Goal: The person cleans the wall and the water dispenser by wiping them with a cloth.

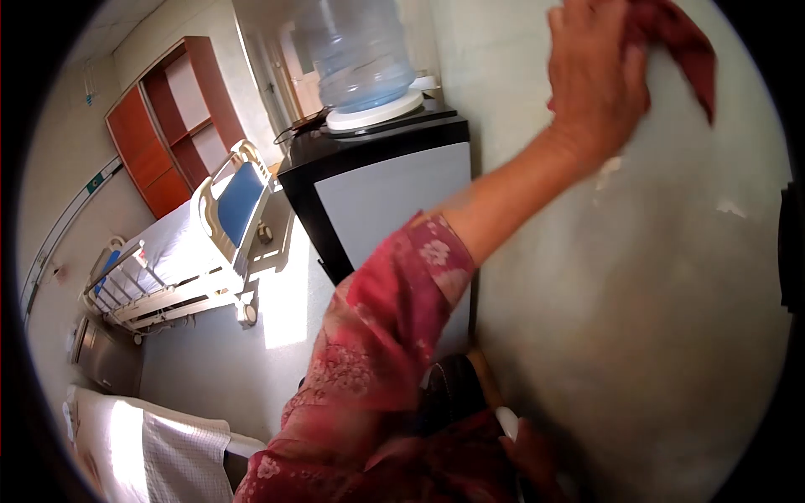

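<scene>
My left hand [595,84] is raised against the pale, glossy wall [637,277] at the upper right. Its fingers are closed on a dark red cloth [683,50], and one corner of the cloth hangs down on the right. A red flowered sleeve [377,318] covers the upper part of that arm. Low down near my body, my right hand [534,457] is in shadow and blurred. Beside it shows a smooth white end of something [507,422]; whether the fingers grip it is unclear.
A black and grey water dispenser [394,193] with a large clear bottle [356,63] stands against the wall. Left of it are a wheeled hospital bed [168,289] and a red-brown cabinet [151,151]. A white-covered bed or table [180,448] lies at lower left.
</scene>
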